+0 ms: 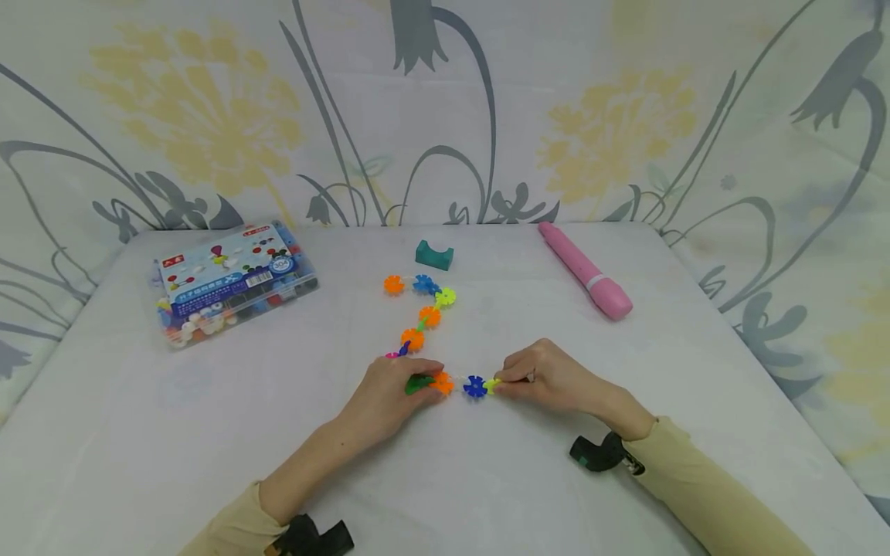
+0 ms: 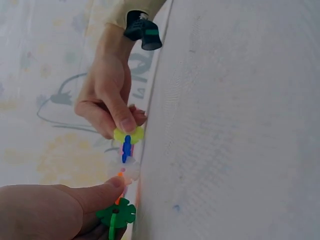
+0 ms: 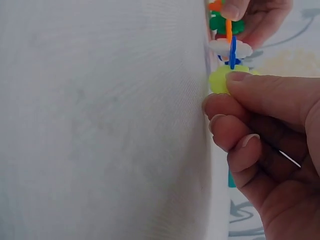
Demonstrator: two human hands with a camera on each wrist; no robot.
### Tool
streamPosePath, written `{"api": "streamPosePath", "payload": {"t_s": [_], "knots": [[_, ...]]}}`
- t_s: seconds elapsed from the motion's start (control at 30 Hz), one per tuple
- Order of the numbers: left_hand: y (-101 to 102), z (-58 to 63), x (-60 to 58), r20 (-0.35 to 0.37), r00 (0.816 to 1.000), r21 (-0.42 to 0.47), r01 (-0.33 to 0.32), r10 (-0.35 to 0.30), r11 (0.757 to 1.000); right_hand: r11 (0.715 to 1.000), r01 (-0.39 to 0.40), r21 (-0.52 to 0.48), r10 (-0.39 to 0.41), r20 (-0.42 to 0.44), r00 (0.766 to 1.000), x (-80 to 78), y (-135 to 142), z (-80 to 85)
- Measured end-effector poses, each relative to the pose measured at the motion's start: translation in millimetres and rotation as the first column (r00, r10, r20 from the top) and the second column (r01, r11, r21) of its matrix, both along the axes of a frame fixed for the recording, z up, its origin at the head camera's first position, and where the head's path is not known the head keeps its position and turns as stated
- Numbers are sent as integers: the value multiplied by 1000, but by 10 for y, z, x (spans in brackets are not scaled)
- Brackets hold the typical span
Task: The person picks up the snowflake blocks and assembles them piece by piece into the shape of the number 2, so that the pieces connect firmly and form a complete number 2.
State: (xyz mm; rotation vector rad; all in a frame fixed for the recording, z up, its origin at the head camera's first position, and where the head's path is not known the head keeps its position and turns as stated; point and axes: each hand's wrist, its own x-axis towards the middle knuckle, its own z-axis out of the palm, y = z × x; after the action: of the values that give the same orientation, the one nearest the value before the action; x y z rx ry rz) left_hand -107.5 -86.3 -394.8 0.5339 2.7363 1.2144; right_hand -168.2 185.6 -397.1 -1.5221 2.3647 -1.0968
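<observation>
A chain of colourful interlocking snowflake discs winds across the white table, with orange discs and a light blue disc in its far part. My left hand pinches an orange snowflake disc near the chain's close end. Beside that disc is a green disc, partly covered by the fingers. A pale, see-through disc links the orange one to a dark blue disc. Between thumb and forefinger, my right hand pinches a yellow-green disc, which meets the dark blue one.
A clear plastic box of small coloured parts stands at the back left. A teal block with a curved notch sits behind the chain. At the back right lies a pink, club-shaped object.
</observation>
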Motion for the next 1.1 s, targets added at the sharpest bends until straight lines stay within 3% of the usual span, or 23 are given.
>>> {"api": "streamPosePath", "payload": {"t_s": [0.23, 0.43, 0.57, 0.7, 0.9, 1.1], "knots": [[8, 12, -4, 14, 1000, 5, 20, -20, 1000, 995, 79, 55, -80, 5, 997, 5, 39, 21], [96, 85, 0, 1, 1000, -78, 9, -9, 997, 985, 111, 136, -121, 70, 990, -3, 75, 29], [252, 115, -51, 21, 998, -125, 57, -55, 991, 981, 121, 151, -131, 57, 990, -4, 74, 42], [411, 109, -119, 59, 993, -124, 107, -100, 987, 986, 108, 130, -115, 48, 992, -3, 55, 31], [482, 58, -154, 101, 993, -63, 65, -59, 996, 992, 69, 104, -73, 31, 997, -19, 21, 6], [470, 38, -151, 72, 995, -19, 71, -69, 997, 998, 22, 57, -23, 15, 1000, -35, 13, -9]]}}
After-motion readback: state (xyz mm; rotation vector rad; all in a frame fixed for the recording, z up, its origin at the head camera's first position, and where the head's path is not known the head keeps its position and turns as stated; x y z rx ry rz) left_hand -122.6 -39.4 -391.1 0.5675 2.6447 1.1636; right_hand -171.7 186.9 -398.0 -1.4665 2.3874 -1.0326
